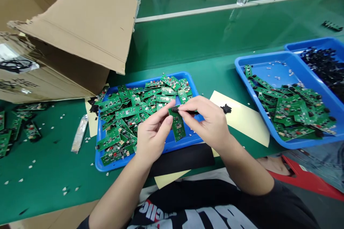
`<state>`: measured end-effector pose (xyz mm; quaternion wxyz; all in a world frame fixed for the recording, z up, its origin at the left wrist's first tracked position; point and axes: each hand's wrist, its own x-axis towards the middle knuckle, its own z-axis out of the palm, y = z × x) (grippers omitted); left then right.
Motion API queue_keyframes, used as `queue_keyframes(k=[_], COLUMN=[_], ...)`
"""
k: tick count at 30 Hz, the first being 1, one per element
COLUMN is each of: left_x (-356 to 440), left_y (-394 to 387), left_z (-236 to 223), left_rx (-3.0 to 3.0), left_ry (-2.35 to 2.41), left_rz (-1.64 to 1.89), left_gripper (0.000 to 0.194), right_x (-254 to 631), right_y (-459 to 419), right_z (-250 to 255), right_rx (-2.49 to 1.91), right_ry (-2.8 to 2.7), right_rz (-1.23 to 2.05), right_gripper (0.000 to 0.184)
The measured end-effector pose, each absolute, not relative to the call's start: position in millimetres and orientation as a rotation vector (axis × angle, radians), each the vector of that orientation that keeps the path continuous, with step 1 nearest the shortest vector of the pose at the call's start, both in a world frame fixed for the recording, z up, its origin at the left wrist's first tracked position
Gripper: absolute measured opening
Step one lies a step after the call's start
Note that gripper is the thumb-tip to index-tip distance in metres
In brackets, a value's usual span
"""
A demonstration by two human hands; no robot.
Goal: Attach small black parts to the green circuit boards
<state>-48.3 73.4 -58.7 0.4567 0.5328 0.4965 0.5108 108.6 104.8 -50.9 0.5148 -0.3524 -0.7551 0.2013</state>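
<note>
My left hand [154, 132] pinches a green circuit board [177, 127] by its upper left edge, between thumb and fingers. The board hangs tilted over the front right part of a blue tray [143, 81] heaped with similar circuit boards [127, 112]. My right hand [208, 120] is closed at the board's top end, its thumb and forefinger gripping a small black piece [175, 108] that touches the board there. A dark, thin shape shows under the right fingers; I cannot make out whether it belongs to that piece.
An open cardboard box [88, 18] leans over the left. At the right, a blue tray [242, 65] holds boards with black parts; behind it another tray [292, 45] holds black parts. Yellow paper [243, 121] bears black scraps [226, 108]. A black strip [185, 159] lies in front.
</note>
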Motion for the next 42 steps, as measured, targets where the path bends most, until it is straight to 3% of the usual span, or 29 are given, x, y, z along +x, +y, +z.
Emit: queue_keyframes(k=[12, 26, 28, 30, 32, 38, 42], left_x=[-47, -60, -58, -56, -56, -63, -64], left_y=[77, 92, 91, 88, 86, 88, 91], left_z=[-59, -42, -42, -43, -45, -56, -58], left_rx=[1.113, 0.711, 0.737, 0.885, 1.137, 2.21, 2.563], left_ry=[1.117, 0.967, 0.949, 0.952, 0.987, 1.132, 1.034], left_rz=[1.283, 0.767, 0.754, 0.744, 0.793, 1.285, 1.384], left_gripper=[0.021, 0.031, 0.031, 0.029, 0.026, 0.032, 0.033], right_x=[108, 124, 124, 125, 126, 130, 133], right_y=[104, 116, 115, 115, 114, 116, 114], right_z=[-52, -54, -55, -56, -57, -55, -49], right_rx=[-0.906, -0.698, -0.732, -0.77, -0.819, -0.884, -0.823], right_ry=[-1.857, -2.013, -1.993, -1.949, -1.868, -1.509, -1.42], right_rz=[0.413, 0.282, 0.319, 0.392, 0.464, 0.394, 0.254], right_gripper=[0.011, 0.014, 0.025, 0.048, 0.058, 0.043, 0.035])
